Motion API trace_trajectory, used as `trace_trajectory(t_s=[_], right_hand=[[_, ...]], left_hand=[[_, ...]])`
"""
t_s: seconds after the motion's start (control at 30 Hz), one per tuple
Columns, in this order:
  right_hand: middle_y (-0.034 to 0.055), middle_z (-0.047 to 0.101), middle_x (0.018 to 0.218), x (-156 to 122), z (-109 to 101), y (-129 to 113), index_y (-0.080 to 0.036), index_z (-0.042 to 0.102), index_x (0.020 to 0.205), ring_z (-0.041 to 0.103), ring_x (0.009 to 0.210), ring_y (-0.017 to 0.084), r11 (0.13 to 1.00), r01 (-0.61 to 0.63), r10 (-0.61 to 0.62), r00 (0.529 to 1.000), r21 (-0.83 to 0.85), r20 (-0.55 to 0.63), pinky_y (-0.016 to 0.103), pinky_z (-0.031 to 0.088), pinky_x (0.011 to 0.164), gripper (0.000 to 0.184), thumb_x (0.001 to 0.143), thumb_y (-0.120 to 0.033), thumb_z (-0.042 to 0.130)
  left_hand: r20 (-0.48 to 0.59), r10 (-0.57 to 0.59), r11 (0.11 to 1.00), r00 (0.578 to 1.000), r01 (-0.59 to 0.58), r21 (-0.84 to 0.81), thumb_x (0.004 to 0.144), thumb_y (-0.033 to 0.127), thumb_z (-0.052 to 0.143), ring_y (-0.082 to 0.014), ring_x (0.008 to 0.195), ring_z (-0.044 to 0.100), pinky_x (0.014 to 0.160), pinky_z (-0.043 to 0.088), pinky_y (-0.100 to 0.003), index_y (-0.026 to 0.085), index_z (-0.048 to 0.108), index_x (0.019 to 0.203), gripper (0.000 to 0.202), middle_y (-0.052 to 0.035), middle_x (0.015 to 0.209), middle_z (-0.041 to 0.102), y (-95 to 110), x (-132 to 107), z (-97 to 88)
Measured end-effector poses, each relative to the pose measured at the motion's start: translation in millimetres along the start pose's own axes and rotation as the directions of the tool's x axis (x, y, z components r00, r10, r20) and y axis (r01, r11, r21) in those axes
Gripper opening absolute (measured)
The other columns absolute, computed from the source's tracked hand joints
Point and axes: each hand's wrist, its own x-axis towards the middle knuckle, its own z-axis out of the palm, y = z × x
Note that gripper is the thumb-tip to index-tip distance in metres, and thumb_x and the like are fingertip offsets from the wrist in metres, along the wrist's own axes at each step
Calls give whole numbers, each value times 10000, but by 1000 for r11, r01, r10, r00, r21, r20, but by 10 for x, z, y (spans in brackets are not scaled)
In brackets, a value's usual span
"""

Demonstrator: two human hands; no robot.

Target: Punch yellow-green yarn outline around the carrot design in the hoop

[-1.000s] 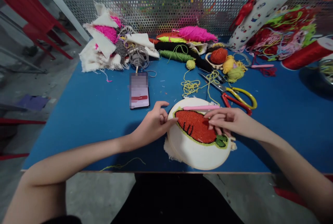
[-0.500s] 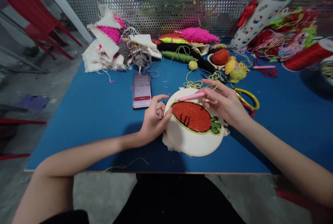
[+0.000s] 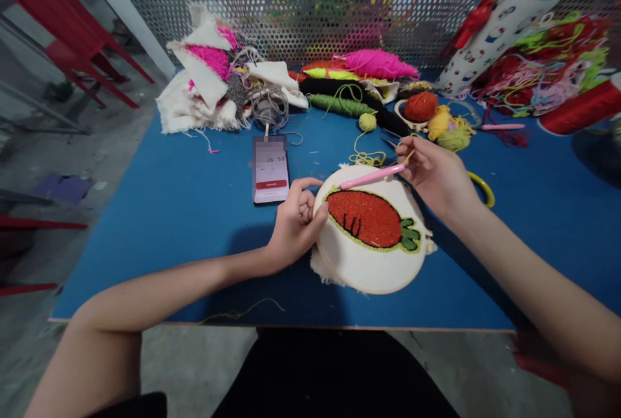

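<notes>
Left hand [image 3: 297, 227] grips the embroidery hoop [image 3: 383, 292]; right hand [image 3: 431, 175] apparently adjusts pinched yarn [image 3: 410, 156] at the pink punch needle [image 3: 372, 176] between them, calling for slack.

Here's the round hoop [image 3: 373, 272] near the table's [image 3: 179, 211] front edge, white cloth stretched across, bearing a plump orange-red carrot [image 3: 366, 217], black-outlined, leafy end rightward! The pink pen [image 3: 373, 176] slants above it, tip by the lime edging; yellow-green yarn [image 3: 369, 158] loops just beyond.
</notes>
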Motion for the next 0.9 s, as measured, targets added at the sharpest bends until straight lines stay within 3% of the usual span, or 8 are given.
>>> trace_trajectory(t_s=[0.2,0.33,0.47,0.57,0.67,0.73,0.8,0.9], right_hand=[[27,694,1053,203,-51,-157,-297,649,1005,659,896,173,997,-5,8,999,82,-39,322,542,719,239,823,-448,613],[80,707,1077,348,17,-211,-242,658,1042,662,899,213,952,139,-88,977,-272,194,380,549,784,349,757,-440,696],[114,696,1063,509,6,-203,-190,656,1071,658,837,226,717,327,-27,895,-615,445,380,544,734,456,707,-462,702],[85,702,948,552,25,-230,-192,660,971,644,747,194,600,425,34,833,-678,552,330,516,658,327,726,-409,658],[38,689,766,563,68,-250,-206,657,844,609,647,163,621,438,102,777,-650,621,298,477,601,215,783,-400,588],[37,686,736,574,71,-252,-201,653,803,608,648,162,665,408,48,813,-626,580,299,475,615,218,798,-409,588],[67,702,799,575,39,-261,-187,651,826,622,697,170,685,351,-100,913,-638,395,309,481,657,205,808,-387,609],[124,718,893,496,-47,-302,-162,665,921,633,753,192,591,245,-243,963,-769,120,343,476,712,183,841,-319,617]], left_hand=[[50,25,1000,998,-25,6,910,257,551,-67,483,290,473,256,-233,152,470,1260,374,98,616,341,-5,-19,-15],[68,27,1000,997,-28,9,911,264,555,-62,490,307,484,265,-226,122,519,1275,392,92,625,350,-21,-24,-25],[79,22,1000,997,-22,-7,912,271,567,-57,488,319,485,272,-210,103,536,1285,411,94,619,341,-32,-27,-30],[74,24,1000,997,-23,-13,916,267,565,-61,498,334,492,279,-206,107,543,1285,402,89,620,348,-38,-25,-29],[64,29,1000,998,-28,-9,915,262,562,-63,500,339,491,282,-207,108,551,1278,394,86,620,353,-42,-21,-28],[59,31,1000,998,-30,-2,909,253,565,-63,499,338,487,284,-206,107,552,1276,395,87,616,352,-46,-20,-28],[48,36,999,998,-36,9,900,237,566,-64,499,337,484,286,-204,108,554,1272,394,87,610,356,-52,-20,-29],[19,44,998,999,-45,32,888,213,564,-62,497,332,477,285,-201,102,562,1267,395,85,607,370,-68,-22,-29]])
